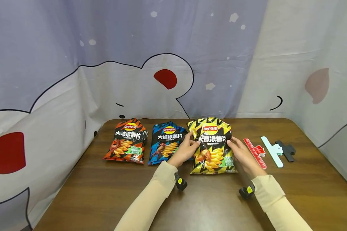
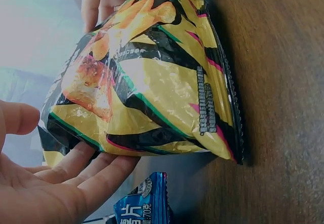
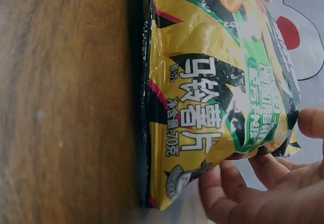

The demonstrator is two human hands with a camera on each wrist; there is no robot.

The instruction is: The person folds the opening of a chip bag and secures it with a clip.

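A yellow and black bag of potato chips (image 1: pixel 212 162) stands nearly upright between both hands, front facing me. At its left side the left hand (image 1: pixel 185 150) grips it, thumb toward the front and fingers against the side and back in the left wrist view (image 2: pixel 61 183). On the other side the right hand (image 1: pixel 242 153) holds it the same way, its fingers (image 3: pixel 223 183) partly hidden behind the bag. The bag's bottom edge is on or close to the table. Just left of it lies a blue bag of chips (image 1: pixel 162 141), partly covered by the left hand.
An orange-red bag of chips (image 1: pixel 127 141) lies at the left of the brown wooden table (image 1: pixel 104 199). Right of the right hand lie a red clip (image 1: pixel 255 153), a pale mint clip (image 1: pixel 273 151) and a black clip (image 1: pixel 286 150). A printed curtain (image 1: pixel 219 64) hangs behind the table.
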